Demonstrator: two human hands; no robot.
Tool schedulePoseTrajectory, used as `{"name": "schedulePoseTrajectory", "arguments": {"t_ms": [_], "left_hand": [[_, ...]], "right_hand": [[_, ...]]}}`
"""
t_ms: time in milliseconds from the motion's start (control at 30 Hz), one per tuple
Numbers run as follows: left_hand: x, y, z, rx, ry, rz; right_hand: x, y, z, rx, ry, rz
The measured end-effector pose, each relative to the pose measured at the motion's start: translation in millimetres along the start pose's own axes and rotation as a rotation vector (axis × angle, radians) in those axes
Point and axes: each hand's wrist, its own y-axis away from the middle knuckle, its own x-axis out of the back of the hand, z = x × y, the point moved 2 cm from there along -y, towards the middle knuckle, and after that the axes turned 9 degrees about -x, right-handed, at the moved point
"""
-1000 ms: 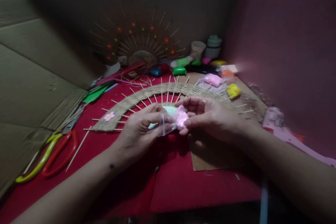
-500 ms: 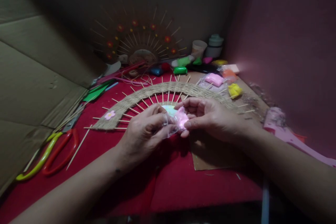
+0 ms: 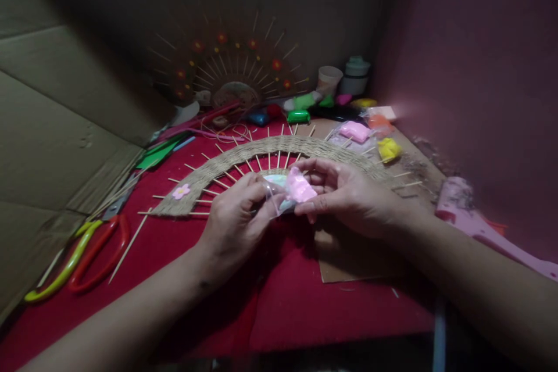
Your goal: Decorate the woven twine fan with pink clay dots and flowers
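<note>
Between my hands is a clear plastic wrapper (image 3: 274, 190) with a pink lump of clay (image 3: 301, 186) at its right end. My left hand (image 3: 239, 209) pinches the wrapper's left end. The pink lump is gripped by the thumb and fingers of my right hand (image 3: 340, 189). Behind them, a woven arch (image 3: 244, 154) with thin sticks poking out lies on the red cloth (image 3: 183, 302). A pink flower (image 3: 181, 191) sits on the arch's left end. Partly hidden by my hands is a pale, multicoloured piece at the arch's centre.
Red and yellow handled scissors (image 3: 120, 250) lie at left. A glue gun (image 3: 466, 209) rests at right, near yellow clay (image 3: 389, 150) and a pink packet (image 3: 354, 131). Behind stand a cup (image 3: 329, 79), a lidded container (image 3: 356, 75) and a flowered stick fan (image 3: 235, 70). Cardboard (image 3: 344, 256) lies under my right hand.
The clear wrapper is stretched out more between my hands, and the pink lump has turned and tilted. My left hand has shifted slightly left.
</note>
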Motion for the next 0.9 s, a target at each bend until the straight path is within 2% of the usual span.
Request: {"name": "schedulePoseTrajectory", "arguments": {"t_ms": [100, 233, 433, 633, 900], "left_hand": [[-0.6, 1.1, -0.7, 0.035, 0.010, 0.008], [-3.0, 3.8, -0.7, 0.012, 0.019, 0.008], [-4.3, 1.7, 1.0, -0.029, 0.076, 0.010], [-3.2, 1.2, 3.3, -0.054, 0.069, 0.020], [-3.5, 3.1, -0.2, 0.040, 0.146, 0.026]], "right_hand": [[0.3, -0.8, 1.0, 0.016, 0.012, 0.012], [1.4, -1.0, 4.9, -0.059, 0.061, -0.061], [2.8, -0.1, 4.7, -0.016, 0.057, -0.055], [-3.8, 4.0, 0.4, -0.066, 0.087, -0.118], [0.7, 2.9, -0.4, 0.003, 0.135, -0.031]]}}
